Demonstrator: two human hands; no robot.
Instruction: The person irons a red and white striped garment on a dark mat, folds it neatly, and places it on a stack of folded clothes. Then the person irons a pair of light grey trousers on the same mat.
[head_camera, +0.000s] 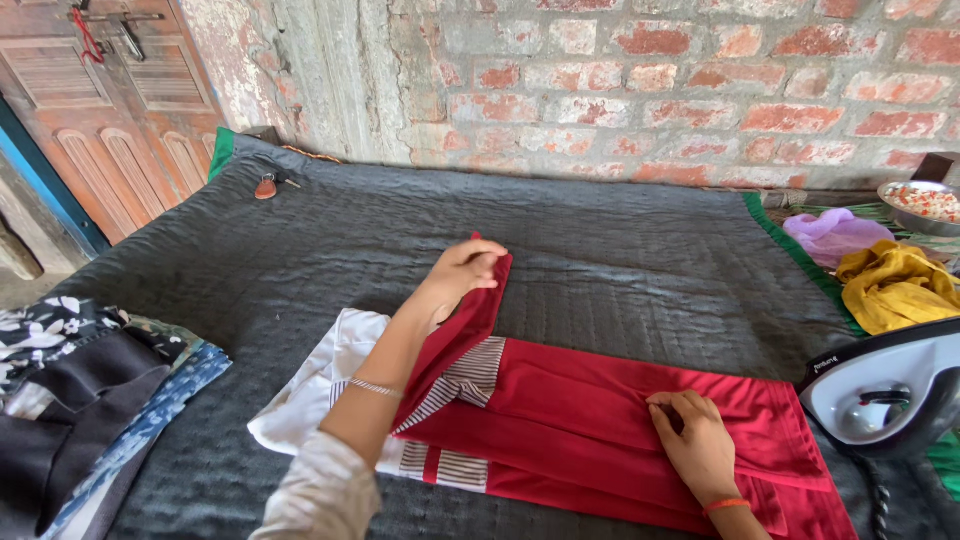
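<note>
A red garment (610, 420) with striped trim and white panels lies partly folded on a dark grey quilted blanket (620, 250). My left hand (465, 270) pinches the far end of a red sleeve, stretched away from me. My right hand (695, 440) presses flat on the folded red body near the front. A thin bangle sits on my left wrist, an orange band on my right.
A white and black clothes iron (885, 390) rests at the right edge. Yellow (895, 285) and lilac (835, 235) cloths and a metal bowl (920, 205) lie far right. Folded clothes (90, 390) stack at the left. A brick wall (650, 80) and wooden door (120, 110) stand behind.
</note>
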